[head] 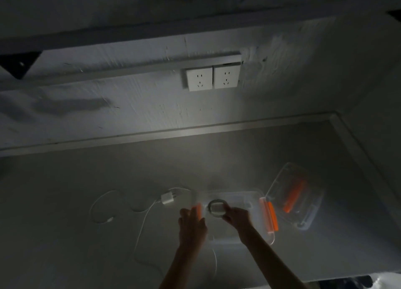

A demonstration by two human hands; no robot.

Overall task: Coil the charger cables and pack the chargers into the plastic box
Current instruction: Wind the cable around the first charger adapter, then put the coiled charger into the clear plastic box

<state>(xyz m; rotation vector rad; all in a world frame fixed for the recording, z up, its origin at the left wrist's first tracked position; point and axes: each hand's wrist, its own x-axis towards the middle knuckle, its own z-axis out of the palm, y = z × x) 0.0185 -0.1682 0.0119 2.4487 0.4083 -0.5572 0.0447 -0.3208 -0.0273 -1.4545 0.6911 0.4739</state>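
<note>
One clear plastic box (pixel 249 199) with orange clips sits open on the grey table (pixel 65 202). The right hand (pixel 237 218) pinches a round coiled cable (pixel 217 208) over it; the left hand (pixel 192 224) grips its left edge. Its transparent lid (pixel 297 195) lies alongside. Another white charger (pixel 167 199) trails loose cable on the table.

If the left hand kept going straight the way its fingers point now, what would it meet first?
Most likely the plastic box: the left hand already rests at its near-left edge by an orange latch, fingers pointing away toward the wall. The picture is dim and blurred, so depth is uncertain.
</note>
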